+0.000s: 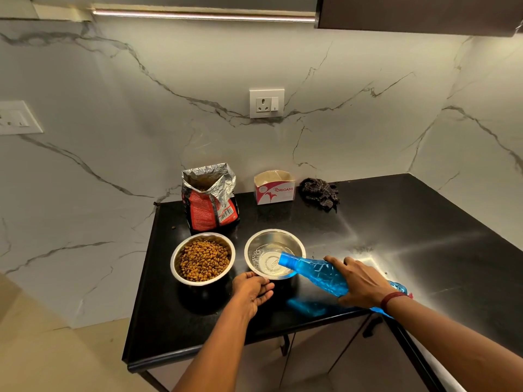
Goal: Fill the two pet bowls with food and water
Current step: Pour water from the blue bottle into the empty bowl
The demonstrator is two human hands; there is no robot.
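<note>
Head view: two steel bowls on black counter (396, 236), one with food, one with water.
Left hand (252, 290) curls its fingers on the near rim of right bowl (271, 236). Right hand (362, 284) is clamped round tilted blue bottle (314, 271), mouth over that bowl, shallow water inside. Left bowl (198, 239) just beside it holds brown kibble (205, 260). Behind: opened foil food bag (210, 199), open-topped card box (273, 188), dark crumpled cloth (319, 190).

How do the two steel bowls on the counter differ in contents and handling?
The left bowl is full of brown kibble; the right bowl holds shallow water. The left hand steadies the right bowl while the right hand tips a blue bottle over it; the left bowl is untouched. Both are round, shiny steel.
</note>
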